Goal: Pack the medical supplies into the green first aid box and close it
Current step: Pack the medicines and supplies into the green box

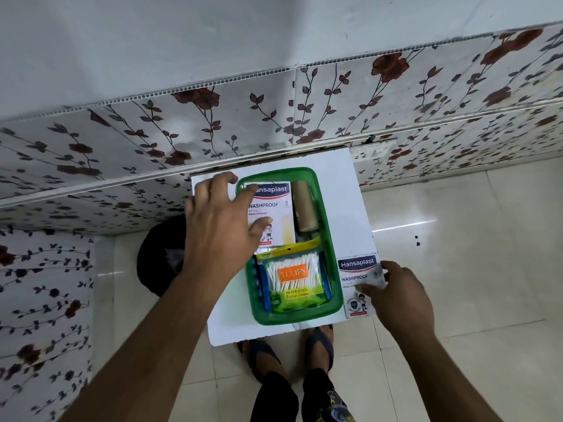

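Left hand (219, 220) spread over frame-centre translucent green plastic first aid box (332, 269), likely steadying it; right hand (399, 296), lower right, pinching white Hansaplast plaster packet (358, 277) beside box, presumably for packing.

- The first aid box (327, 239) is translucent green, on a plain white board (350, 190).
- Both plaster packets, one in the box (278, 208) and one beside it (356, 275), are white with a dark blue band.
- The cotton swab pack (297, 278) is yellow-green with an orange label.
- The bandage roll (306, 207) is tan.
- The wall panels (152, 138) are white with dark red flowers and dark leafy vines.
- The floor tiles (457, 239) are glossy cream.
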Demonstrator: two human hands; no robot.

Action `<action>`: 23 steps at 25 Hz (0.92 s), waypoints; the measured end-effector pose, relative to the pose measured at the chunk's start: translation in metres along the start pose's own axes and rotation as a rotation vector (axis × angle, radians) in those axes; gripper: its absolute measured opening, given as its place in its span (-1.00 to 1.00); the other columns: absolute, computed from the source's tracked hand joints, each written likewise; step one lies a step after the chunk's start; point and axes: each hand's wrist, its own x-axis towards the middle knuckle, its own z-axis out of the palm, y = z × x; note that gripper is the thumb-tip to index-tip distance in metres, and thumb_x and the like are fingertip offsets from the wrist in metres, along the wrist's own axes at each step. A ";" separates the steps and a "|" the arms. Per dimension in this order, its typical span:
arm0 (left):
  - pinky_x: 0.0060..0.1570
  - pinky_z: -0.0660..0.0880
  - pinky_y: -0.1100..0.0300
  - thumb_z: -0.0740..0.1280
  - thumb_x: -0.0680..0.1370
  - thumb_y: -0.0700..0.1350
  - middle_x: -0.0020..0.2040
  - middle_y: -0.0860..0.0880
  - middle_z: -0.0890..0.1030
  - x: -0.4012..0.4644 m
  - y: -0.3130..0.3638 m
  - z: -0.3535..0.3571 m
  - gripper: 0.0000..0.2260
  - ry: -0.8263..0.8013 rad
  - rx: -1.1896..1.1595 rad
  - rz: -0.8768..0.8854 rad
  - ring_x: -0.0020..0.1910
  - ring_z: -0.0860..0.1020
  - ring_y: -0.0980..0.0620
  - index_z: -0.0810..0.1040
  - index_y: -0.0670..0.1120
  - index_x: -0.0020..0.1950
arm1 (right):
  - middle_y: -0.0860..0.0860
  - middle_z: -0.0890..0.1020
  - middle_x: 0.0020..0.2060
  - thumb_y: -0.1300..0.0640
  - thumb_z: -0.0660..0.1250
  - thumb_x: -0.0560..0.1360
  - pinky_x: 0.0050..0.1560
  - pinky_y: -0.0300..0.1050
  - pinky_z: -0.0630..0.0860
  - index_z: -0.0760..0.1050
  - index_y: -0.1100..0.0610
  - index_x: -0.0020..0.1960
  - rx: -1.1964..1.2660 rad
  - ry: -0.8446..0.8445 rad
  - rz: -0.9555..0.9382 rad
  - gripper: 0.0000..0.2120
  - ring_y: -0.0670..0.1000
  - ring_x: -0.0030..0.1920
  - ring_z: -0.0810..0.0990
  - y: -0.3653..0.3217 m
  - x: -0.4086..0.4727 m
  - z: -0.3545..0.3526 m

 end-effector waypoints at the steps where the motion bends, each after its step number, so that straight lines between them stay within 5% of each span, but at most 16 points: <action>1: 0.20 0.33 -0.20 0.41 0.41 0.23 0.37 -0.17 0.40 -0.003 -0.004 0.002 -0.43 -0.053 0.060 0.032 0.33 0.32 -0.25 0.49 -0.01 0.34 | 0.01 0.64 0.03 -0.06 0.47 0.35 -0.07 0.02 0.58 0.51 -0.01 0.23 -0.010 0.011 0.003 -0.53 0.09 -0.05 0.64 0.001 0.000 0.000; 6: 0.29 0.26 -0.26 0.39 0.35 0.34 0.49 -0.19 0.27 -0.003 -0.008 0.009 -0.31 -0.218 0.099 0.030 0.47 0.16 -0.26 0.40 0.12 0.42 | -0.06 0.67 -0.16 0.05 0.40 0.45 -0.22 -0.10 0.44 0.60 0.01 0.05 0.050 0.117 0.034 -0.82 0.07 -0.20 0.56 -0.003 -0.007 -0.019; 10: 0.33 0.31 -0.13 0.38 0.47 0.16 0.42 -0.15 0.32 -0.013 -0.017 0.002 -0.49 -0.077 -0.303 -0.103 0.43 0.25 -0.18 0.44 0.08 0.39 | -0.02 0.73 -0.20 0.18 0.41 0.48 -0.19 0.00 0.59 0.63 0.02 -0.12 0.472 0.323 -0.043 -0.92 0.08 -0.24 0.65 -0.034 -0.039 -0.081; 13: 0.26 0.39 0.02 0.37 0.52 -0.08 0.31 -0.15 0.40 -0.035 -0.028 0.006 -0.61 0.072 -0.512 -0.257 0.31 0.42 -0.13 0.48 0.00 0.35 | -0.07 0.73 -0.27 0.27 0.43 0.46 -0.36 -0.11 0.63 0.64 0.02 -0.18 0.790 0.137 -0.169 -0.84 -0.03 -0.31 0.69 -0.080 -0.068 -0.095; 15: 0.20 0.37 0.13 0.36 0.52 -0.17 0.24 -0.14 0.43 -0.050 -0.032 0.011 -0.63 0.084 -0.537 -0.338 0.21 0.47 -0.11 0.50 -0.02 0.32 | -0.08 0.71 -0.31 0.25 0.46 0.44 -0.29 -0.15 0.62 0.63 -0.03 -0.22 0.622 -0.057 -0.228 -0.82 -0.10 -0.30 0.68 -0.105 -0.075 -0.068; 18: 0.24 0.43 0.03 0.36 0.51 -0.20 0.23 -0.07 0.42 -0.064 -0.036 0.022 -0.63 0.046 -0.611 -0.394 0.20 0.46 -0.01 0.51 0.01 0.30 | -0.15 0.64 -0.35 0.16 0.48 0.43 -0.29 -0.39 0.46 0.60 -0.07 -0.16 0.381 -0.138 -0.238 -0.86 -0.22 -0.28 0.60 -0.125 -0.070 -0.020; 23: 0.20 0.46 0.09 0.35 0.52 -0.19 0.21 -0.01 0.43 -0.070 -0.037 0.030 -0.67 0.005 -0.664 -0.388 0.15 0.48 0.07 0.54 0.03 0.27 | -0.05 0.62 -0.09 0.05 0.42 0.44 -0.22 -0.08 0.49 0.41 -0.05 0.16 -0.052 -0.002 -0.381 -0.66 0.10 -0.10 0.62 -0.130 -0.073 0.010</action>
